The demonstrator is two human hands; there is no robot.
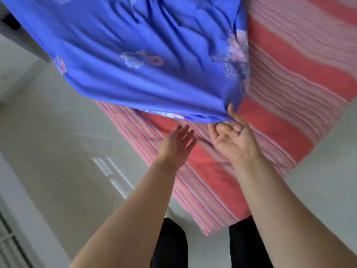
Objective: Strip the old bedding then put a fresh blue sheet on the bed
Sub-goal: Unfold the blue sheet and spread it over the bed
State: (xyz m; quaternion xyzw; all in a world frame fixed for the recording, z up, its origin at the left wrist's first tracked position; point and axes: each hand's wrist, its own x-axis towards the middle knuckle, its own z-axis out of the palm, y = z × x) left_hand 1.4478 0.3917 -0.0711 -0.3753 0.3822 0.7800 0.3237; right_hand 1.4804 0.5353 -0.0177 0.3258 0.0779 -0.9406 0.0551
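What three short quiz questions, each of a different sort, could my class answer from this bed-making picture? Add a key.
1. True or false: the left hand grips the blue sheet.
2. Which hand holds the sheet's corner? A) left B) right C) both
3. Fill in: the cover under the blue sheet is striped pink and ____.

Key
1. False: it reaches with straight fingers, short of the sheet's edge.
2. B: the right hand pinches the corner, thumb up against the cloth.
3. Red: the striped mattress cover lies bare on the right and near side.
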